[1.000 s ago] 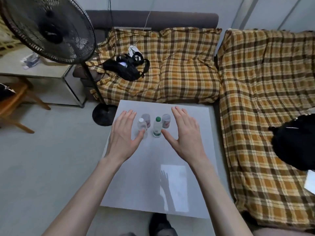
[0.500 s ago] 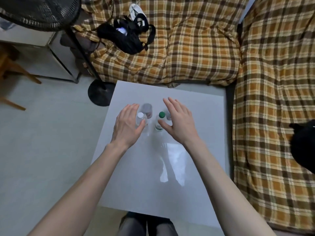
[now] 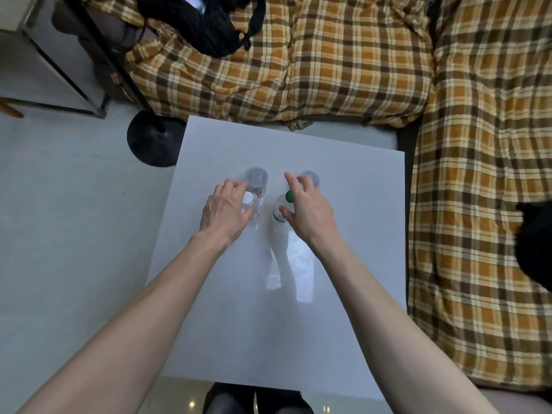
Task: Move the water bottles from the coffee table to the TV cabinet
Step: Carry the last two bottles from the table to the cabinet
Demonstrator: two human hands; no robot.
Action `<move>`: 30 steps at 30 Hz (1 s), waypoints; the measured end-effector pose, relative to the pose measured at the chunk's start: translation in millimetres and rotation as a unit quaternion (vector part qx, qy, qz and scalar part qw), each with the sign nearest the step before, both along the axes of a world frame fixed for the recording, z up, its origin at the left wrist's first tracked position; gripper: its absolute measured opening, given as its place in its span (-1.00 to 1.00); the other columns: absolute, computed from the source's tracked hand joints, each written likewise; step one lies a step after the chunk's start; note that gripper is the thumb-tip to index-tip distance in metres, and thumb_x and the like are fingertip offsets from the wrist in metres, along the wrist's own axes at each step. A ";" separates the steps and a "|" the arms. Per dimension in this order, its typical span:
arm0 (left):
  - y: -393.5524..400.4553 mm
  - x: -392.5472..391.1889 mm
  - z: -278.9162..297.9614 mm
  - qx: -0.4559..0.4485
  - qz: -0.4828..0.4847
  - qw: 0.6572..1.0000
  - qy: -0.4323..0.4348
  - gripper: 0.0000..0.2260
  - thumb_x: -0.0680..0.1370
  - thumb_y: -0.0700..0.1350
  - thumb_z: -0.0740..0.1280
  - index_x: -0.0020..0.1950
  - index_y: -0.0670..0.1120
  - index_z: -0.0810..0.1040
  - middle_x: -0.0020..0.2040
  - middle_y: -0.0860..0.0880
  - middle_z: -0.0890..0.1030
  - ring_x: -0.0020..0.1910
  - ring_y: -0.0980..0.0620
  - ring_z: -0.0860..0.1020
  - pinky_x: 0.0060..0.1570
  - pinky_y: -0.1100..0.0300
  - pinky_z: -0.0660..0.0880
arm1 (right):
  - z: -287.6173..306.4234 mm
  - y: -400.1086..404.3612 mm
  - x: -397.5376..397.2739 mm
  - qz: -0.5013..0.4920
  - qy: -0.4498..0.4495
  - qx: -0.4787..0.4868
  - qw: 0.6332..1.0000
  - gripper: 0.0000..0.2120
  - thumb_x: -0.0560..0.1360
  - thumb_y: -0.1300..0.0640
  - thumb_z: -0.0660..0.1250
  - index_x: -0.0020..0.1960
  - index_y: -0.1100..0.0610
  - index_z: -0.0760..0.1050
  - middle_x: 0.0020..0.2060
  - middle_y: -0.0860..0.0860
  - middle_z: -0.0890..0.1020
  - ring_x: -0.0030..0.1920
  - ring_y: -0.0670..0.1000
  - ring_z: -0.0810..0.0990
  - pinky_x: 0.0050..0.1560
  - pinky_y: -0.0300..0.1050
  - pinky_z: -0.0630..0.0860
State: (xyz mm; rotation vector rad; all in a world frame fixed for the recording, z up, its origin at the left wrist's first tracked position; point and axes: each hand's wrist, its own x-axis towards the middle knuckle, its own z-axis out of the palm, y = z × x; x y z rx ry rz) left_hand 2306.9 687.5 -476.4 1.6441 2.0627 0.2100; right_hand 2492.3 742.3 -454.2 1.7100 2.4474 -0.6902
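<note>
Two small water bottles stand on the white coffee table [image 3: 343,309]. My left hand [image 3: 225,212] curls round the clear bottle with the white cap [image 3: 249,201], thumb on its near side. My right hand [image 3: 309,212] curls round the bottle with the green cap [image 3: 285,201], thumb against its body. Behind them stand two clear cups, one [image 3: 257,177] beyond my left fingers and one [image 3: 310,176] partly hidden by my right fingers. The TV cabinet is out of view.
A plaid-covered sofa [image 3: 343,64] wraps the table's far and right sides. A black bag [image 3: 206,22] lies on it. A fan's round black base [image 3: 152,143] and pole stand at the table's far left corner. A black object [image 3: 534,243] lies at right.
My head has moved closer and tilted down over the table. Both hands have gone from open beside the bottles to curled round them.
</note>
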 end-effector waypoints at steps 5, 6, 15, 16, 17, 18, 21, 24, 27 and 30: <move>10.3 3.9 -20.8 -0.042 -0.030 0.998 -0.025 -0.63 0.58 -0.07 0.40 0.37 -0.03 0.46 0.26 -0.09 0.43 0.17 -0.17 0.53 0.06 -0.04 0.52 | -22.0 7.9 -5.3 -0.031 -0.008 -0.036 0.999 -0.62 0.59 0.16 0.33 0.37 0.09 0.36 0.18 0.10 0.40 0.07 0.22 0.50 -0.13 0.11 0.55; 11.8 5.2 -24.0 -0.043 -0.028 0.998 -0.033 -0.66 0.57 -0.11 0.40 0.33 -0.05 0.47 0.25 -0.10 0.43 0.14 -0.19 0.53 0.04 -0.04 0.52 | -25.7 8.5 -5.6 -0.034 -0.008 -0.038 0.999 -0.68 0.59 0.18 0.31 0.32 0.12 0.38 0.15 0.10 0.40 0.04 0.23 0.49 -0.17 0.08 0.53; -1.8 2.9 -20.5 -0.013 0.016 0.999 -0.042 -0.76 0.56 -0.07 0.40 0.12 -0.11 0.41 0.08 -0.10 0.43 0.04 -0.18 0.47 -0.15 0.03 0.40 | -22.6 -5.4 5.2 -0.038 -0.011 -0.004 0.999 -0.76 0.68 0.01 0.22 0.22 0.15 0.37 0.12 0.08 0.45 0.03 0.19 0.49 -0.21 0.03 0.44; -8.3 2.7 -14.7 -0.004 0.026 0.999 -0.038 -0.75 0.56 -0.03 0.40 0.11 -0.10 0.41 0.08 -0.09 0.44 0.05 -0.17 0.47 -0.16 0.04 0.39 | -16.9 -8.2 8.0 -0.041 -0.011 0.000 0.999 -0.74 0.69 -0.02 0.20 0.23 0.15 0.36 0.11 0.08 0.47 0.02 0.19 0.50 -0.20 0.03 0.45; -15.7 2.6 -7.5 0.008 0.038 0.999 -0.035 -0.73 0.56 0.01 0.41 0.08 -0.10 0.41 0.06 -0.09 0.46 0.04 -0.16 0.46 -0.16 0.04 0.38 | -10.6 -10.9 10.2 -0.040 -0.011 0.005 0.999 -0.73 0.70 -0.06 0.17 0.21 0.15 0.35 0.08 0.08 0.49 -0.01 0.20 0.52 -0.21 0.02 0.45; -23.4 2.6 0.9 0.021 0.051 0.998 -0.032 -0.72 0.56 0.04 0.41 0.06 -0.09 0.41 0.04 -0.08 0.47 0.03 -0.15 0.47 -0.17 0.05 0.36 | -3.8 -13.5 11.9 -0.037 -0.010 0.008 0.999 -0.71 0.70 -0.09 0.15 0.19 0.15 0.33 0.02 0.08 0.51 -0.05 0.20 0.53 -0.22 0.02 0.43; -50.2 2.2 30.9 0.052 0.088 0.994 -0.021 -0.71 0.57 0.08 0.39 0.02 -0.08 0.39 -0.02 -0.04 0.48 -0.01 -0.14 0.48 -0.21 0.06 0.36 | 20.1 -24.0 10.6 -0.009 0.027 0.020 0.999 -0.68 0.68 -0.12 0.18 0.07 0.16 0.30 -0.16 0.04 0.51 -0.17 0.20 0.49 -0.30 0.00 0.32; -83.6 0.9 66.2 0.082 0.131 0.988 -0.012 -0.73 0.56 0.07 0.40 -0.01 -0.07 0.39 -0.05 -0.01 0.49 -0.04 -0.12 0.49 -0.23 0.06 0.38 | 49.4 -39.6 1.3 0.057 0.082 0.037 0.994 -0.69 0.62 -0.10 0.27 0.00 0.13 0.30 -0.21 -0.02 0.48 -0.21 0.15 0.47 -0.35 -0.04 0.24; -124.8 -4.1 102.5 0.117 0.180 0.977 -0.001 -0.74 0.56 0.07 0.40 -0.02 -0.05 0.39 -0.06 0.01 0.50 -0.06 -0.10 0.49 -0.25 0.08 0.35 | 81.1 -56.9 -15.1 0.124 0.116 0.072 0.983 -0.71 0.58 -0.12 0.31 0.02 0.08 0.34 -0.14 -0.03 0.54 -0.16 0.11 0.54 -0.33 -0.05 0.28; -169.6 -12.5 137.2 0.160 0.230 0.960 0.024 -0.74 0.55 0.08 0.40 -0.04 0.00 0.36 -0.06 0.05 0.49 -0.06 -0.07 0.47 -0.26 0.08 0.38 | 112.3 -77.4 -36.8 0.172 0.156 0.091 0.968 -0.72 0.57 -0.15 0.31 0.03 0.03 0.36 -0.10 -0.05 0.55 -0.16 0.06 0.54 -0.33 -0.02 0.42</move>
